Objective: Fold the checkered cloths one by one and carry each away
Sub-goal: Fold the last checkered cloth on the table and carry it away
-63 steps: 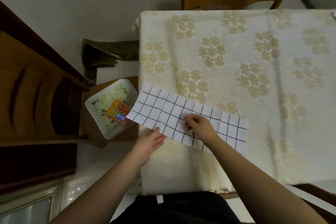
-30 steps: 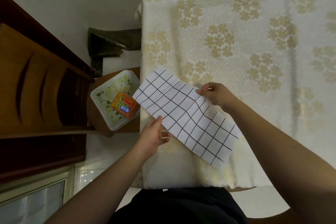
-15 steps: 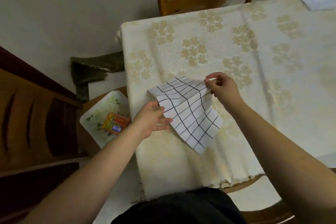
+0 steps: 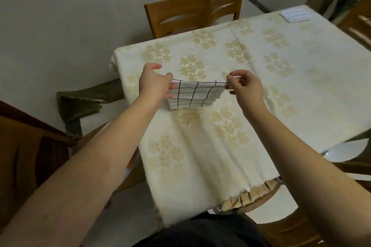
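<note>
White cloth with thin black check lines [image 4: 194, 94], already folded down small, up in the air above the near-left part of the round table under its cream flowered tablecloth [image 4: 261, 90]. Folding of this one nearly done or done, by the look of it: several layers stacked, top edge pulled straight. Carrying away not done yet. Far off at the back right corner of the table, a small flat white pile with dark lines [image 4: 296, 14], maybe cloths folded and put there already, too small and blurry to be sure. No more loose checkered cloths anywhere in view, so hard to tell how many left. Left hand [image 4: 154, 83] pinching the left top corner of the cloth, thumb on the near side, fingers curled over the far side, wrist bent a little inward. Right hand [image 4: 246, 86] pinching the right top corner between thumb and first finger, other fingers curled loosely below. Both arms stretched out forward from the body, about level, hands well apart with the cloth tight between them and its lower part hanging down, not touching the tablecloth as far as can be told. Brown wooden chairs with slotted backs [image 4: 192, 14] behind the table. Dark green rag [image 4: 80, 104] down on the left beside the table edge.
</note>
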`<move>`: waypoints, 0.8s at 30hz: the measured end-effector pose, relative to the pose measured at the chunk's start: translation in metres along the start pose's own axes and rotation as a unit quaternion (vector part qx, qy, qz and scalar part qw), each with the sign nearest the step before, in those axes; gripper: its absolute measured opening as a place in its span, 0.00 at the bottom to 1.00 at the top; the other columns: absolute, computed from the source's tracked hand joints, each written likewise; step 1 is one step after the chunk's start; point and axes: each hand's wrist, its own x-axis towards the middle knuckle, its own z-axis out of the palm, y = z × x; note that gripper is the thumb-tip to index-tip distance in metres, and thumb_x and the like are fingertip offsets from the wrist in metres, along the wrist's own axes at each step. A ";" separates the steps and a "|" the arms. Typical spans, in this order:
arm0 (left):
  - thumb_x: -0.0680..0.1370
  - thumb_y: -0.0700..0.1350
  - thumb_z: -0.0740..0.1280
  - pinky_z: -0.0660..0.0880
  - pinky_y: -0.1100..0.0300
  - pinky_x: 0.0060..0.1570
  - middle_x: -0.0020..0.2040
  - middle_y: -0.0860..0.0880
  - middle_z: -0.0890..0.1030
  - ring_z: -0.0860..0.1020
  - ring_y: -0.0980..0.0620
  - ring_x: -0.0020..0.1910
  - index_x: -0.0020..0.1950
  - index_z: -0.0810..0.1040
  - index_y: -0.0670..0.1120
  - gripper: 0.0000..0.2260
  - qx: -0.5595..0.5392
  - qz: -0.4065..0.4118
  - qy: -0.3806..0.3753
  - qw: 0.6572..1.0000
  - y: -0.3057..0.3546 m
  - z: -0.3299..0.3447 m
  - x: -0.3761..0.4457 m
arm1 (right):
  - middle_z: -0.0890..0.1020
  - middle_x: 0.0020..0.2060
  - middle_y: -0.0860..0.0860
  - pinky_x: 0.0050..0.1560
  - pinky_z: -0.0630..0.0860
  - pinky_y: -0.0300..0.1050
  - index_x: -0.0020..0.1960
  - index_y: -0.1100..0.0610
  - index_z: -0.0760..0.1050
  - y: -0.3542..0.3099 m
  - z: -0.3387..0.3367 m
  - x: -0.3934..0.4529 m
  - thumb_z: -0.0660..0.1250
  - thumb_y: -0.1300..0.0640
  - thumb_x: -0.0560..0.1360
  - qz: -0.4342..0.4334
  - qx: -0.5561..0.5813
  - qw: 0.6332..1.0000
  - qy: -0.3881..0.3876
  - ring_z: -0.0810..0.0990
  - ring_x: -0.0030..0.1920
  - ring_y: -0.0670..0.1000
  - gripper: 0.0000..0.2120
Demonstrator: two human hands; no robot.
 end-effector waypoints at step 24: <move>0.75 0.34 0.67 0.77 0.54 0.48 0.54 0.38 0.81 0.80 0.43 0.50 0.49 0.76 0.50 0.11 0.041 -0.168 -0.094 0.980 -0.278 -0.061 -0.093 | 0.81 0.52 0.50 0.39 0.72 0.36 0.56 0.53 0.77 0.152 0.001 -0.231 0.66 0.62 0.75 0.278 -0.143 0.947 -0.074 0.79 0.49 0.49 0.11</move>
